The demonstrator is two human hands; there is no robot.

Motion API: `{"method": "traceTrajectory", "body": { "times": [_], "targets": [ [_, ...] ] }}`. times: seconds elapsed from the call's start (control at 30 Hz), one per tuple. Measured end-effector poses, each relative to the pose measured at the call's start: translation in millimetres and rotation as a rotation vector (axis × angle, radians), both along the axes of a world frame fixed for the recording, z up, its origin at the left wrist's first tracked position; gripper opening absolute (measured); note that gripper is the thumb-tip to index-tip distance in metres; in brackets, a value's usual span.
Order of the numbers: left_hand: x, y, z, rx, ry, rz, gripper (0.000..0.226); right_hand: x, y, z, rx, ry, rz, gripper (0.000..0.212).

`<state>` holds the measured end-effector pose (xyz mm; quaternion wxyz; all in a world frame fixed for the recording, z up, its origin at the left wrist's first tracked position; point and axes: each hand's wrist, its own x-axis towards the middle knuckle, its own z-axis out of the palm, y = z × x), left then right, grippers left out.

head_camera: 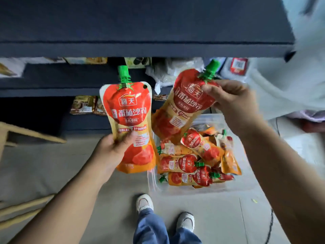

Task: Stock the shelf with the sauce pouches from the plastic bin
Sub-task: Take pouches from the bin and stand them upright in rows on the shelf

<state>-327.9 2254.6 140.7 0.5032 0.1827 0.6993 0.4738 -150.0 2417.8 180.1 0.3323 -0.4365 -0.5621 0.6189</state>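
While one sauce pouch (129, 120) is gripped by the left hand (109, 154) at 8 o'clock and a second pouch (182, 110) is pinched by the right hand (235, 104) at 2 o'clock, over the plastic bin (184, 191), both should be stood upright on the shelf (140, 48) at 12 o'clock.

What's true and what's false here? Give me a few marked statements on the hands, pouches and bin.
1. The left hand holds the left pouch, the right hand the right pouch. True.
2. The plastic bin is empty. False: several loose pouches lie in it.
3. Both held pouches have green caps. True.
4. The left hand holds its pouch by the cap. False: it holds the lower body.
5. The bin sits on a table. False: it is on the floor, near the person's shoes.
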Motion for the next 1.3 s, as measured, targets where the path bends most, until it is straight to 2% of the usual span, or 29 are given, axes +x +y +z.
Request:
{"method": "traceTrajectory", "body": {
  "times": [0.03, 0.1, 0.23, 0.33, 0.4, 0.57, 0.63, 0.77, 0.87, 0.93, 1.13, 1.3],
  "targets": [
    [1, 3, 24, 0.049, -0.003, 0.024, 0.075, -1, 1, 34, 0.022, 0.051, 0.028, 0.006],
    [4, 5, 66, 0.141, -0.075, 0.046, 0.092, -4, -1, 90, 0.057, 0.151, 0.043, 0.012],
    [26, 2, 163, 0.247, -0.159, 0.015, 0.094, -9, -18, 196, 0.027, 0.416, -0.008, 0.020],
    [45, -6, 223, 0.308, -0.156, 0.015, 0.101, -11, -32, 259, 0.017, 0.465, 0.011, 0.024],
    [49, -12, 264, 0.353, -0.107, 0.038, 0.095, -13, -42, 301, 0.030, 0.489, 0.048, 0.020],
    [50, -39, 344, 0.481, -0.009, 0.154, 0.049, -23, -69, 378, 0.092, 0.481, 0.104, 0.017],
    [43, -49, 364, 0.525, 0.037, 0.214, 0.041, -32, -82, 397, 0.147, 0.493, 0.115, 0.018],
    [19, -66, 386, 0.555, 0.060, 0.271, 0.057, -55, -111, 408, 0.269, 0.377, 0.202, 0.025],
    [-15, -79, 393, 0.584, 0.045, 0.270, 0.055, -81, -127, 404, 0.220, 0.252, 0.386, 0.035],
    [-39, -86, 397, 0.595, 0.071, 0.225, 0.054, -97, -132, 404, 0.175, 0.266, 0.418, 0.028],
    [-124, -100, 403, 0.580, 0.101, 0.078, 0.041, -185, -153, 402, 0.149, 0.301, 0.305, 0.026],
    [-182, -102, 409, 0.578, 0.136, 0.051, 0.044, -238, -158, 405, 0.188, 0.311, 0.204, 0.031]
  ]
}}
